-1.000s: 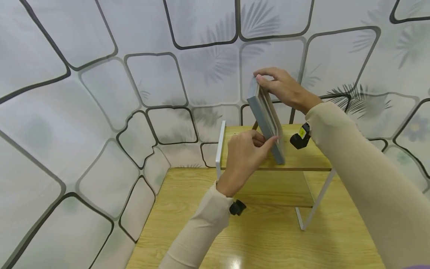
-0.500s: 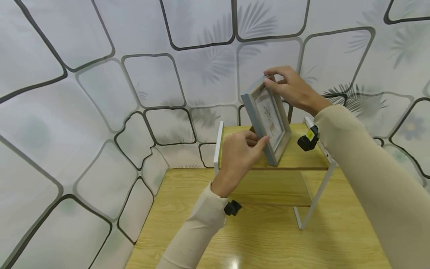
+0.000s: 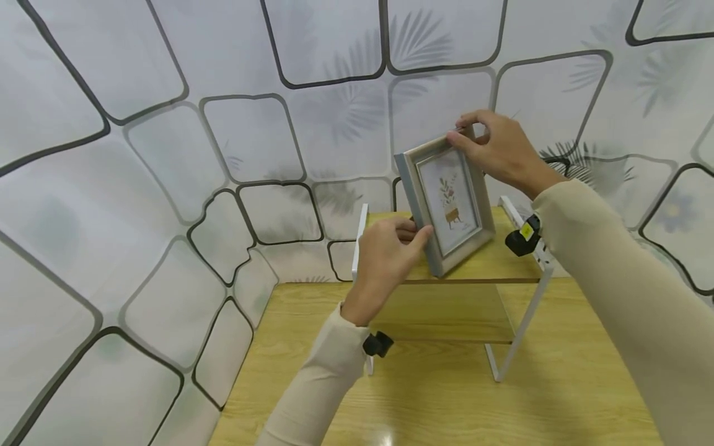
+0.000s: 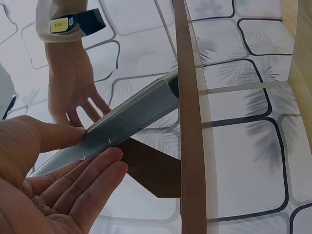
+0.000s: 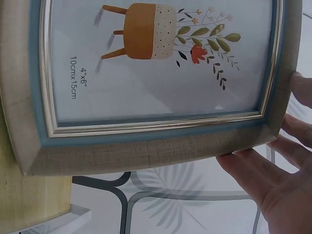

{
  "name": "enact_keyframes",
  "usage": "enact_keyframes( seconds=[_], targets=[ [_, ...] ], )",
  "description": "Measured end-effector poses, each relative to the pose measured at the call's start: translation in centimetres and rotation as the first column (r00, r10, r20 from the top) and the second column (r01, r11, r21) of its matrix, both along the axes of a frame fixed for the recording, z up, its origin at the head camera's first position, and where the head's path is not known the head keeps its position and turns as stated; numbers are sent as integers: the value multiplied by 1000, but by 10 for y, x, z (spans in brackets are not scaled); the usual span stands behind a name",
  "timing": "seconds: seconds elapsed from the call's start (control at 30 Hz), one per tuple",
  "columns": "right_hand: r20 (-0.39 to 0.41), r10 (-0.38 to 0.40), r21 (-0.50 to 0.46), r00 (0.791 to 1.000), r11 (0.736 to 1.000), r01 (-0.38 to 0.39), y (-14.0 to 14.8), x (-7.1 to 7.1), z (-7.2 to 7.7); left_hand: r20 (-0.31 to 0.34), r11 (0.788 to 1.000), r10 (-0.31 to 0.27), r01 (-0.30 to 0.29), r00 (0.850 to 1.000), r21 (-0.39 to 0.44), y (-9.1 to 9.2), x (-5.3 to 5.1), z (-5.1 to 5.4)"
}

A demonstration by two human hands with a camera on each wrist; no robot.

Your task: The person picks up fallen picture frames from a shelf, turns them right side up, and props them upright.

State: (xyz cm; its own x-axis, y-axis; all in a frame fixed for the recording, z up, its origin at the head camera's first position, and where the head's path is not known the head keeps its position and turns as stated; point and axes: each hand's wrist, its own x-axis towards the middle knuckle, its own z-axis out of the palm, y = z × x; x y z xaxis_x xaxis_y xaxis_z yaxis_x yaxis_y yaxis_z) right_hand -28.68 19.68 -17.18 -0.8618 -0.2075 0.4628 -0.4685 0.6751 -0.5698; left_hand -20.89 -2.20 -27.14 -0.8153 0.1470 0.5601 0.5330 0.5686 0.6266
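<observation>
A picture frame with a beige front and blue-grey sides leans back on the top board of a small shelf. Its print of a potted plant shows large in the right wrist view, where the frame border fills much of the picture. My left hand pinches the lower left side, thumb in front and fingers behind. At the upper right corner, my right hand grips the frame between thumb and fingers. A brown back stand sticks out behind the frame in the left wrist view.
The shelf has white metal side legs and a lower board. It stands on a wood-grain table. Patterned wall covering closes off the back and left side.
Between my hands the frame has turned from nearly edge-on until its front faces the head camera. My right hand has moved right, my left hand slightly left.
</observation>
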Motion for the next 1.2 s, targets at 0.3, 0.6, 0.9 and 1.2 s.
enact_keyframes(
  seconds=[0.3,0.6,0.9,1.2],
  targets=[
    [-75,-88,36,993,995,91,8,9,2,-9,1000,-21,21,1000,20,-6,-6,-1],
    [-138,-162,35,977,985,168,17,18,-1,-20,1000,-28,28,999,12,-12,-11,-2],
    [-187,-194,-44,963,981,189,18,23,-3,-9,1000,-14,14,1000,1,-14,-16,0],
    [-203,-266,-86,942,963,254,15,31,-6,-9,1000,-17,16,1000,-11,-14,-19,0]
  ],
)
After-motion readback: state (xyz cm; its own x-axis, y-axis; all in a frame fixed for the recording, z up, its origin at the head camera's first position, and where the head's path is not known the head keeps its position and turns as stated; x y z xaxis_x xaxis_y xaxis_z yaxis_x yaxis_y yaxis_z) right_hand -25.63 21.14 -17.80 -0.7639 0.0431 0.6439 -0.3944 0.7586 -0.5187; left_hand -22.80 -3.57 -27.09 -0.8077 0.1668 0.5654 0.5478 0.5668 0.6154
